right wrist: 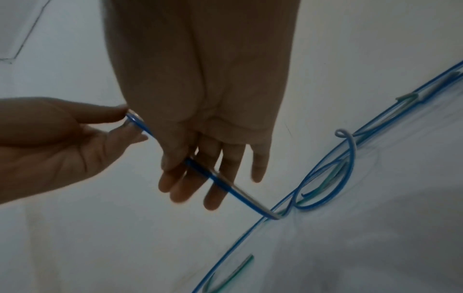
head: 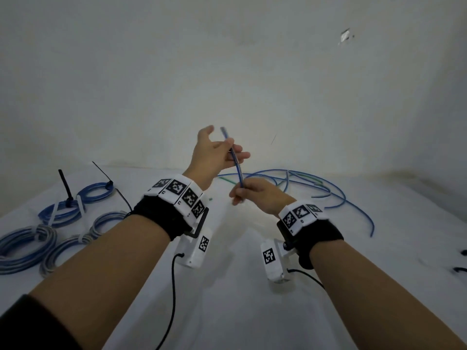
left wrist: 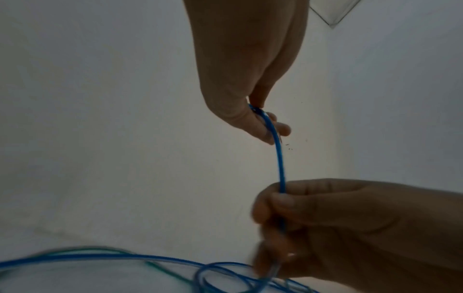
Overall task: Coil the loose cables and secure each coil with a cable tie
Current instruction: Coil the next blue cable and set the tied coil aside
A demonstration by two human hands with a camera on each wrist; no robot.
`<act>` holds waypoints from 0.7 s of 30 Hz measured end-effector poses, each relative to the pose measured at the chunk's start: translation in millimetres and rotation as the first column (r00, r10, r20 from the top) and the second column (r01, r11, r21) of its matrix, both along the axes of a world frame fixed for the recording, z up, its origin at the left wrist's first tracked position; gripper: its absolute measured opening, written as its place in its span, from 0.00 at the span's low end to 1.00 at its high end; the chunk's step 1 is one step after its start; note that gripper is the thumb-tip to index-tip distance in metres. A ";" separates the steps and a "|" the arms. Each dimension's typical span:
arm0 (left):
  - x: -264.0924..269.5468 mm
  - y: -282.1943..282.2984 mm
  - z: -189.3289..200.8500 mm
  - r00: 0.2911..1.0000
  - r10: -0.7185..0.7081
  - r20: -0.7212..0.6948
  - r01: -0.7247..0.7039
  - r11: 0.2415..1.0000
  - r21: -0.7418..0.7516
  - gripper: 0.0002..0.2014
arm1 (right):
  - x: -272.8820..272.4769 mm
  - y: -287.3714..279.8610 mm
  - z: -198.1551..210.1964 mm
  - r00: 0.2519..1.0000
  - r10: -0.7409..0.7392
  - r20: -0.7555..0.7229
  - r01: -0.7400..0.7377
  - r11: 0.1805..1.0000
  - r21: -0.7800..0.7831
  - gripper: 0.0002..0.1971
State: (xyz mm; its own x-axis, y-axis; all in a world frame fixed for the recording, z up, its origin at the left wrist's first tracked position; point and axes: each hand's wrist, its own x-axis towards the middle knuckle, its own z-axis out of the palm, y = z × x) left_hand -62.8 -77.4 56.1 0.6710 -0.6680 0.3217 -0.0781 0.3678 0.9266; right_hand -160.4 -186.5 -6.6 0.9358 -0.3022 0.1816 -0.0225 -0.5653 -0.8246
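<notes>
The left hand (head: 214,154) pinches the blue cable (head: 237,168) near its free end between thumb and fingers, and the right hand (head: 255,193) just below grips the same cable in curled fingers. The right wrist view shows the cable running down to loose loops (right wrist: 325,178) on the white table (head: 240,286). Only the head view shows the tied coils (head: 63,223) lying far left.

Three views: one head-worn, two wrist-worn.
The head camera looks forward and down over both forearms; each wrist camera sits close behind its fingers; all share the blue cable (head: 237,170) mid-frame.
</notes>
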 end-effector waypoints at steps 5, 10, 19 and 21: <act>25.7 2.4 -17.1 0.846 0.186 0.500 -0.364 0.886 0.287 0.22 | -14.1 0.9 15.0 0.986 -0.056 0.160 0.043 0.996 0.081 0.11; 33.4 12.4 -30.1 0.743 -0.016 0.670 -0.489 0.670 0.559 0.19 | -17.9 -8.3 30.9 0.900 -0.282 0.333 0.270 0.959 0.083 0.05; 5.0 28.7 -16.1 0.886 -0.336 0.319 0.109 0.821 0.561 0.14 | -22.5 -21.8 37.2 0.681 -0.497 0.538 0.493 0.854 0.164 0.06; 0.6 28.4 -12.2 0.903 -0.416 0.103 0.345 0.848 0.402 0.12 | -21.0 -23.4 36.2 0.665 -0.525 0.532 0.506 0.840 0.196 0.04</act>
